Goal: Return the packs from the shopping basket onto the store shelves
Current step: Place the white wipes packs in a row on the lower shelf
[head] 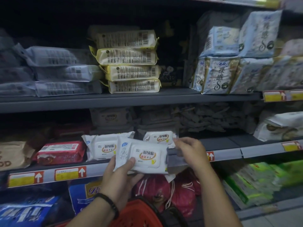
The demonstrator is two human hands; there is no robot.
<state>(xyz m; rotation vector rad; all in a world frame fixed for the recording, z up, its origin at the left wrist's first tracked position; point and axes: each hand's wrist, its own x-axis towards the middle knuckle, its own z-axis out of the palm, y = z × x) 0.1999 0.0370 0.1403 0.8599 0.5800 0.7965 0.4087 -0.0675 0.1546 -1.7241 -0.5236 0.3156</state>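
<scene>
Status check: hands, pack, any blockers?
Left hand grips white wipes pack before the shelf edge. Right hand at end of shelved pack, grip unclear. Matching pack left of it; gap looks narrow.

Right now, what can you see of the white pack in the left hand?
The white pack is a soft, glossy plastic pouch with a raised flap lid on its face, printed with dark characters, an orange oval and a blue badge. It looks sealed. It is held face up, slightly tilted, before the shelf edge, above the red basket. The left hand grips its lower left, thumb on top. The fingers of the right hand sit by its upper right corner; contact is unclear.
</scene>
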